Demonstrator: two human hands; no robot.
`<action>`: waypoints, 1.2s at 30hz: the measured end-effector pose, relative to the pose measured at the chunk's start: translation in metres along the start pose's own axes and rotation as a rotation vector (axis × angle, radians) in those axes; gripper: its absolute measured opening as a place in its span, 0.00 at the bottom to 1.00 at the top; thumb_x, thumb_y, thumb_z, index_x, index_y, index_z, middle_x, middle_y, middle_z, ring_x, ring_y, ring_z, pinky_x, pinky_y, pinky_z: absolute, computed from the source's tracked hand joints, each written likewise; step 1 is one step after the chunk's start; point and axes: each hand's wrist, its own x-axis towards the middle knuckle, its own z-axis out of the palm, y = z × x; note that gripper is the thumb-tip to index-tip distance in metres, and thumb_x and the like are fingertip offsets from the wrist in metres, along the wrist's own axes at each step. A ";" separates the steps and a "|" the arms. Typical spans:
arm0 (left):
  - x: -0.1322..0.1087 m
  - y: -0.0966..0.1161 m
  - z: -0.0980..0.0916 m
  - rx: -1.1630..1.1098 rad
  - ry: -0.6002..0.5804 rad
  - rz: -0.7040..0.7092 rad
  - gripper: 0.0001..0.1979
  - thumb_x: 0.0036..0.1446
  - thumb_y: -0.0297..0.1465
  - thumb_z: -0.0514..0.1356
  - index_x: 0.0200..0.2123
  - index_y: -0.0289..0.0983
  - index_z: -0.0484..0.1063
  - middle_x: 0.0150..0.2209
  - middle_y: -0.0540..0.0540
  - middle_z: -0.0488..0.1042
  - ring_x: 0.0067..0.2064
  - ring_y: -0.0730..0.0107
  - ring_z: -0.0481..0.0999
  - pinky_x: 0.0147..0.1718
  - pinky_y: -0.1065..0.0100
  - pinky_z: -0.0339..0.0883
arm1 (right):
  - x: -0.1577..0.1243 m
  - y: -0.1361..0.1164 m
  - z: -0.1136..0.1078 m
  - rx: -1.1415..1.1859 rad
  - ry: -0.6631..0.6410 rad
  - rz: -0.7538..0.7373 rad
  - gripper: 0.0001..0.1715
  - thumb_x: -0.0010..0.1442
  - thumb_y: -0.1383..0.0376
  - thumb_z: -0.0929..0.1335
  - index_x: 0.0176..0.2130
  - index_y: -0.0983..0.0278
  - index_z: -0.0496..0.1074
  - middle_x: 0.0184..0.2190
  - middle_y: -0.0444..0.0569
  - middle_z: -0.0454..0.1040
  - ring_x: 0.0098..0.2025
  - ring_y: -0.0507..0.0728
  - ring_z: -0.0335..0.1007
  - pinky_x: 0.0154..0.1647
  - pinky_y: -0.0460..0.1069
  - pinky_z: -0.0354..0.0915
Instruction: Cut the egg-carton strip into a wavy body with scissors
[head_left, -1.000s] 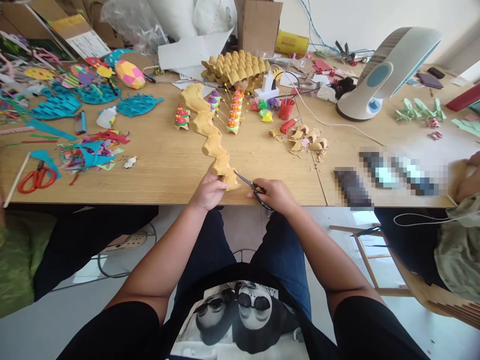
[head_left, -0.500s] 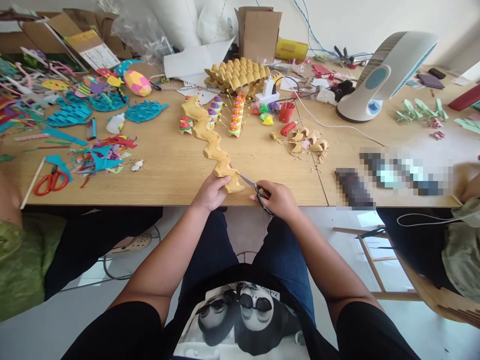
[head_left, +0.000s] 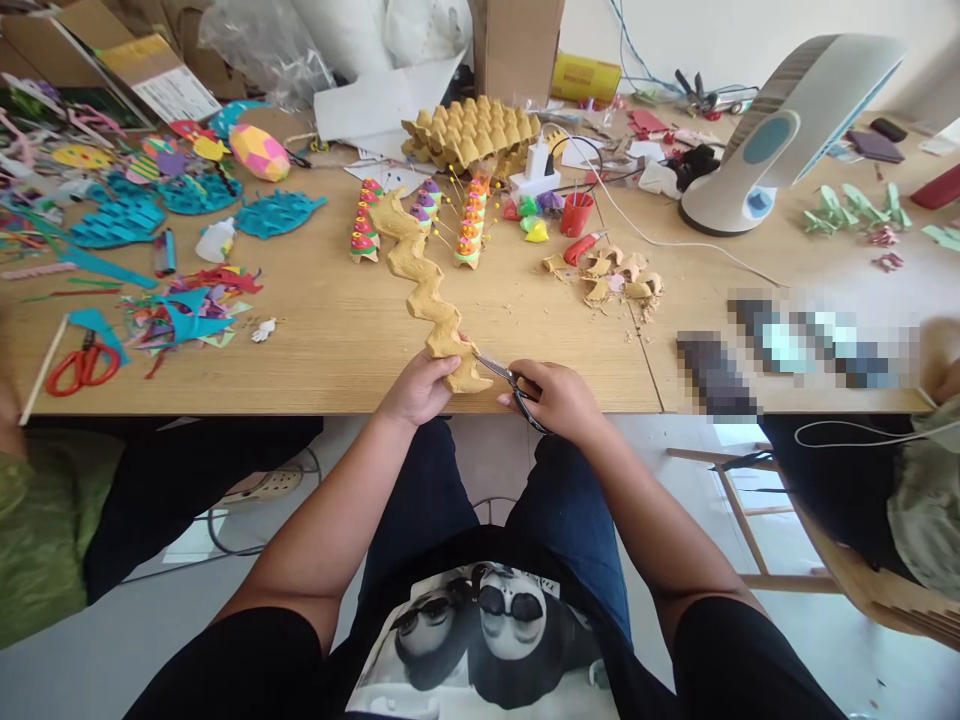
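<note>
Zigzagging, a matte cardboard strip [head_left: 426,292] juts from the left hand [head_left: 420,387].

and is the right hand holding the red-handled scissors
No, the right hand holds dark-handled scissors; the red-handled scissors lie on the table.

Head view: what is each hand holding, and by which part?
Left hand: the cardboard strip, close to its near end. Right hand: the scissors, by their handles.

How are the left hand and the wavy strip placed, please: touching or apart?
Touching: the head view shows the left hand gripping the wavy strip, thumb on top.
</note>
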 end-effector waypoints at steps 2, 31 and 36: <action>0.000 -0.001 -0.001 0.008 0.002 -0.004 0.23 0.47 0.30 0.70 0.48 0.39 0.73 0.35 0.51 0.76 0.36 0.70 0.77 0.38 0.68 0.72 | 0.001 0.000 0.001 0.010 0.005 -0.011 0.20 0.63 0.50 0.70 0.47 0.60 0.75 0.27 0.45 0.73 0.29 0.55 0.65 0.30 0.47 0.48; -0.001 -0.001 -0.001 0.143 -0.081 -0.013 0.19 0.48 0.30 0.68 0.45 0.38 0.72 0.32 0.50 0.75 0.35 0.68 0.75 0.39 0.65 0.68 | 0.018 0.003 0.013 -0.021 0.064 -0.162 0.25 0.61 0.48 0.71 0.48 0.63 0.74 0.32 0.50 0.76 0.34 0.58 0.68 0.34 0.48 0.53; -0.001 0.001 0.003 0.149 -0.081 0.007 0.19 0.49 0.31 0.67 0.46 0.38 0.73 0.33 0.50 0.76 0.35 0.66 0.75 0.42 0.62 0.69 | 0.020 0.008 0.023 0.020 0.138 -0.136 0.25 0.61 0.47 0.71 0.48 0.63 0.75 0.30 0.49 0.75 0.33 0.57 0.68 0.35 0.48 0.55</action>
